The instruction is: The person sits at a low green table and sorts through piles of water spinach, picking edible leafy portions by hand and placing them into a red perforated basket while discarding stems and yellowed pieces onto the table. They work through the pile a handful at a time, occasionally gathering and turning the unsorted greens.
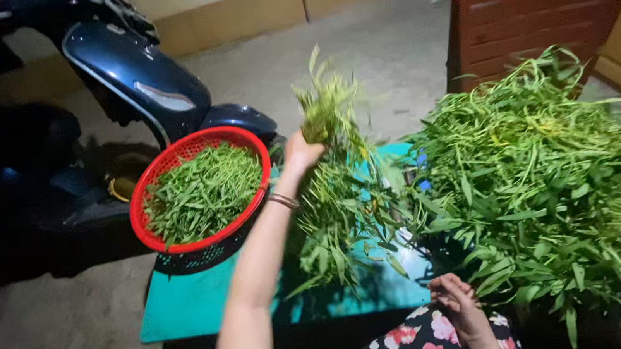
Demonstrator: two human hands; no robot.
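Left hand lifts a bunch of greens over the teal mat

The left hand point(300, 152) clenches the leafy bunch point(334, 172) raised between the red basket point(169, 163) and the big pile point(552, 178); the right hand point(457, 302) rests loosely curled, empty, by the lap

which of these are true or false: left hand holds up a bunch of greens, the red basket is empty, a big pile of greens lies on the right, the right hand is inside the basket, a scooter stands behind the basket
1. The left hand holds up a bunch of greens. True.
2. The red basket is empty. False: it is filled with cut green stems and leaves.
3. A big pile of greens lies on the right. True.
4. The right hand is inside the basket. False: it is low by the floral cloth, near the big pile, away from the basket.
5. A dark blue scooter stands behind the basket. True.
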